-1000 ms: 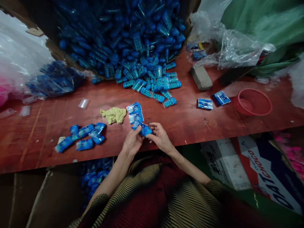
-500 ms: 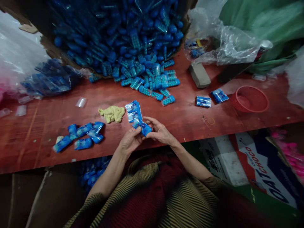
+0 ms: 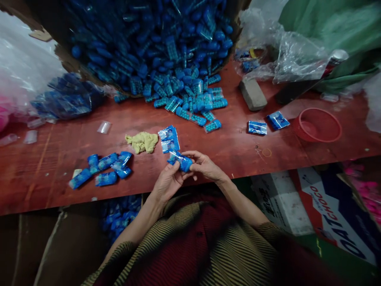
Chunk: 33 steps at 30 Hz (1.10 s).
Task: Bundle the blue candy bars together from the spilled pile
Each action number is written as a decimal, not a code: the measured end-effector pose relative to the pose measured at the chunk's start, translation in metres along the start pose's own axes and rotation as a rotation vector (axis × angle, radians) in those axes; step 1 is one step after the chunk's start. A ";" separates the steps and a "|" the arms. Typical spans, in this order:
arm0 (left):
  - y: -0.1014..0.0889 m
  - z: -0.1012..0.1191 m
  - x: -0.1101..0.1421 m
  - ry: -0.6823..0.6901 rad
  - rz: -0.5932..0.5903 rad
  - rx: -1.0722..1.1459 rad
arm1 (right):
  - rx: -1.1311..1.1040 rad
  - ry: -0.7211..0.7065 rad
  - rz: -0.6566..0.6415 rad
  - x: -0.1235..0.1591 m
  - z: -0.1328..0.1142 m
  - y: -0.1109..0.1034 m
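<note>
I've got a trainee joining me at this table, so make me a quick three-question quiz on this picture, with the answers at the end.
1. True or false: the left hand and the right hand both touch the same blue packet.
2. Fill in the number: just left of the red basket lie ____ shiny blue packs.
3. Multiple choice: what lies directly left of the flat blue wrappers?
A) a grey block
B) a crumpled yellowish cloth
C) a green sheet

Key: 1. True. 2. Two. 3. B.
</note>
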<state>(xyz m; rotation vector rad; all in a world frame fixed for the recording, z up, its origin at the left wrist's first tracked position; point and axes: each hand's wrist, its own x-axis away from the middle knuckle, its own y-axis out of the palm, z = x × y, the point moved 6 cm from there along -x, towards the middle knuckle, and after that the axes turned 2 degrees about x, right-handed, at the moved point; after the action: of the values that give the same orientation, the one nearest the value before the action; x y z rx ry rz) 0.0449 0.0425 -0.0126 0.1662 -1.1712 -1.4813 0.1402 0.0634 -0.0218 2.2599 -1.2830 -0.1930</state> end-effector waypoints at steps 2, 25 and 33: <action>-0.003 0.001 0.001 0.002 0.053 -0.024 | 0.017 0.009 -0.001 -0.001 0.001 0.000; 0.003 -0.013 0.000 -0.026 0.076 0.086 | 0.314 -0.180 0.044 0.001 -0.014 0.000; 0.003 -0.010 -0.004 0.041 0.089 0.051 | 0.358 -0.184 0.186 0.002 -0.009 0.002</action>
<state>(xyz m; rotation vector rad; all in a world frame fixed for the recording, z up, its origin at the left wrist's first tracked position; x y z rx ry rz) 0.0550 0.0404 -0.0176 0.1765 -1.1689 -1.3652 0.1427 0.0644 -0.0133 2.4405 -1.7333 -0.1121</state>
